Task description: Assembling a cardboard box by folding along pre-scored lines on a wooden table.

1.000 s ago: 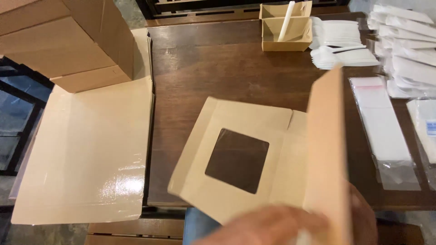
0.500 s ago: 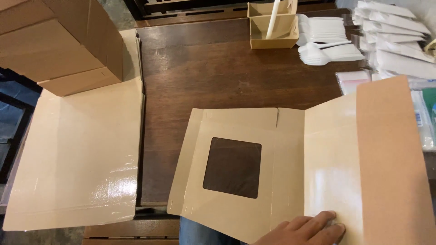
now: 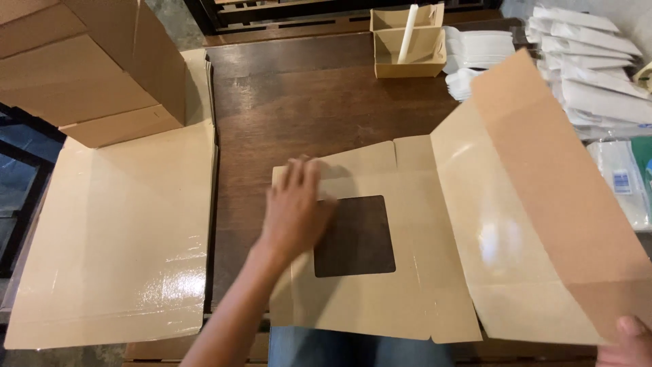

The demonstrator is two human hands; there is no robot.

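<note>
A packing workstation: a dark wooden table (image 3: 305, 102) bears stacked flat kraft box blanks (image 3: 115, 238), a windowed box blank (image 3: 367, 272), piled white sachets (image 3: 591, 75) and a small cardboard tray (image 3: 407, 47)

Two hands show: the left hand (image 3: 295, 207) and the right hand (image 3: 628, 340). One unfolded box blank (image 3: 435, 238) with one square window (image 3: 354, 236) lies at the table's (image 3: 305, 102) near edge. One stack of flat blanks (image 3: 115, 231) overhangs the left edge, with one pile of folded boxes (image 3: 81, 61) at the far left corner. One small two-compartment box (image 3: 406, 44) sits at the far edge, holding one white stick (image 3: 408, 32). The white packets (image 3: 591, 75) along the right edge overlap too much to count.
</note>
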